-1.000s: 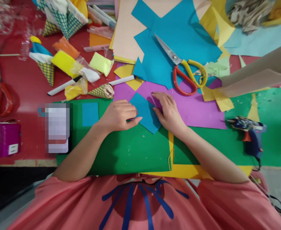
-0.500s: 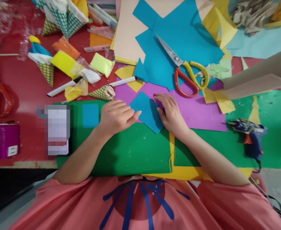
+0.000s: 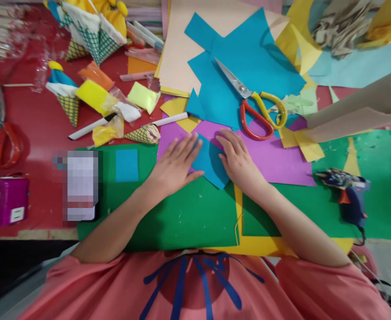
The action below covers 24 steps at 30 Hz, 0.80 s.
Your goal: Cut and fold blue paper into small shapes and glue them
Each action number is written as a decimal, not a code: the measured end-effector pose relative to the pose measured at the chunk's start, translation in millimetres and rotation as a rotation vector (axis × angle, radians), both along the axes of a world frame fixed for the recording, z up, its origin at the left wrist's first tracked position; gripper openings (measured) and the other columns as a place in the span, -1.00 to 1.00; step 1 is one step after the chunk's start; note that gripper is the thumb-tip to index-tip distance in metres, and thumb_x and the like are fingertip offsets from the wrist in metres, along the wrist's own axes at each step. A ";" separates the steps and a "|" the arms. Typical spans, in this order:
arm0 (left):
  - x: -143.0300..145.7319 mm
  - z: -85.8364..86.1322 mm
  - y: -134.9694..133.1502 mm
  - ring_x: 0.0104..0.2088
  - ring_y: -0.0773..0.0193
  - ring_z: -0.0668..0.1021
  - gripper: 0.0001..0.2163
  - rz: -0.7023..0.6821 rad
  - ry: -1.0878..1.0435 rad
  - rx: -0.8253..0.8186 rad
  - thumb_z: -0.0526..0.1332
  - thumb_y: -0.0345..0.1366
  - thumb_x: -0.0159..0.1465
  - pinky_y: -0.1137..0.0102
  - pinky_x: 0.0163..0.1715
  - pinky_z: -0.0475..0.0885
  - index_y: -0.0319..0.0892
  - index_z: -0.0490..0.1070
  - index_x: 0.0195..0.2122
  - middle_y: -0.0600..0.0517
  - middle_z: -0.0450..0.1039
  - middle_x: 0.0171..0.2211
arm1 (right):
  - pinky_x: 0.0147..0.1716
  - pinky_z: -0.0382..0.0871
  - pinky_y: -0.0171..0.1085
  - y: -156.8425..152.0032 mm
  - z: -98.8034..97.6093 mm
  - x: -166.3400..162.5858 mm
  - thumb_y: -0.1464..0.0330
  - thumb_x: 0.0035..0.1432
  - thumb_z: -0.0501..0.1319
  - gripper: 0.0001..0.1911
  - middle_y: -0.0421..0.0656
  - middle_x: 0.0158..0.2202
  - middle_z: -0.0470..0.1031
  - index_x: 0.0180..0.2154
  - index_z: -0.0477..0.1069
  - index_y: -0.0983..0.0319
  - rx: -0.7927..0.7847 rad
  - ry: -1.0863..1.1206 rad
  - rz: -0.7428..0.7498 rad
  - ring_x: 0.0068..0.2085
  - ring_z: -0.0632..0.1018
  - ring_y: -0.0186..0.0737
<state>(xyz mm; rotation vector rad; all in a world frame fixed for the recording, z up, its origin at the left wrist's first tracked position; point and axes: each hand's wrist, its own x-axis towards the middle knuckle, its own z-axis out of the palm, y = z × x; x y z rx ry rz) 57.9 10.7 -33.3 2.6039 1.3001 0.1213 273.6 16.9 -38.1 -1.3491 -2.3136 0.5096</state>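
Note:
A blue paper square (image 3: 210,160) lies turned cornerwise over a purple sheet (image 3: 275,162) and a green sheet (image 3: 189,218). My left hand (image 3: 172,166) is flat with its fingers spread, fingertips on the left part of the square. At the square's right side rests my right hand (image 3: 237,158), its fingers bent a little and the thumb held apart from them. Its fingertips touch the paper edge, and the palm side is hidden. A smaller blue paper piece (image 3: 126,165) lies flat on the green sheet, left of my left hand.
Scissors (image 3: 252,100) with red and yellow handles lie on larger blue paper (image 3: 249,58). A glue gun (image 3: 349,191) rests at the right, below a paper roll (image 3: 358,104). A small paper cone (image 3: 144,133), a marker (image 3: 92,126) and a phone (image 3: 81,184) are at the left.
My left hand has opened from a loosely closed shape and moved right, its fingers now spread onto the blue square. My right hand stays about where it was. The view has shifted slightly.

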 end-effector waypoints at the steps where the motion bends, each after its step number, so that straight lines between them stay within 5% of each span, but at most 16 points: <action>1: -1.0 -0.1 1.4 0.37 -0.08 0.00 -0.31 0.083 -0.017 0.029 -0.01 0.00 0.34 0.00 0.31 -0.06 -0.35 -0.14 0.35 -0.29 -0.12 0.36 | 0.26 0.11 0.18 0.6 0.7 0.8 0.52 0.24 -0.02 -0.55 0.12 0.23 0.24 0.17 0.19 0.32 -0.006 -0.021 -0.003 0.32 0.16 0.04; 3: -0.4 -0.5 3.3 0.37 -0.08 -0.02 -0.32 0.114 -0.060 0.055 -0.03 -0.02 0.35 0.01 0.30 -0.02 -0.37 -0.16 0.35 -0.31 -0.14 0.36 | 0.27 0.08 0.19 2.2 2.8 2.5 0.50 0.24 0.02 -0.53 0.14 0.28 0.17 0.19 0.18 0.34 -0.014 -0.064 -0.012 0.34 0.12 0.08; 6: 5.9 -2.1 1.4 0.36 0.06 0.06 -0.44 -0.145 -0.042 -0.010 -0.08 -0.07 0.38 0.08 0.31 0.00 -0.17 -0.08 0.35 -0.13 -0.01 0.35 | 0.26 0.08 0.18 0.5 9.3 2.8 0.48 0.25 0.05 -0.52 0.16 0.30 0.12 0.19 0.17 0.37 0.002 -0.112 -0.040 0.35 0.10 0.11; 8: 10.8 -3.1 -2.3 0.36 0.09 0.09 -0.46 -0.160 -0.005 -0.026 -0.07 -0.10 0.38 0.09 0.31 0.00 -0.15 -0.07 0.35 -0.10 -0.01 0.35 | 0.25 0.12 0.17 -8.2 16.1 -0.4 0.44 0.26 0.05 -0.51 0.16 0.30 0.14 0.21 0.15 0.36 0.022 -0.117 -0.067 0.34 0.12 0.10; 15: 16.8 -3.2 -8.2 0.36 0.12 0.08 -0.49 -0.101 0.024 -0.031 -0.13 -0.18 0.40 0.11 0.31 0.03 -0.24 -0.08 0.35 -0.08 -0.04 0.36 | 0.16 0.32 0.05 -61.8 22.5 -9.0 0.18 0.25 0.11 -0.33 0.19 0.28 0.16 0.25 0.10 0.45 -0.025 -0.232 0.093 0.29 0.24 0.11; 21: -1.5 9.4 1.4 0.36 -0.10 0.02 -0.40 0.231 0.002 0.054 -0.01 -0.10 0.36 -0.13 0.29 -0.11 -0.23 -0.10 0.35 -0.22 -0.10 0.36 | 0.16 0.35 0.05 -57.1 20.4 27.0 0.26 0.29 0.09 -0.55 -0.03 0.22 0.31 0.17 0.29 0.26 0.006 -0.241 0.215 0.24 0.34 0.00; 24: -9.0 24.2 1.6 0.37 -0.10 0.00 -0.40 0.235 -0.029 0.095 0.04 -0.16 0.34 -0.11 0.30 -0.10 -0.19 -0.11 0.36 -0.20 -0.12 0.37 | 0.16 0.36 0.04 -51.7 23.7 44.2 0.33 0.28 0.12 -0.63 -0.04 0.19 0.37 0.09 0.38 0.22 -0.011 -0.164 0.245 0.23 0.35 -0.02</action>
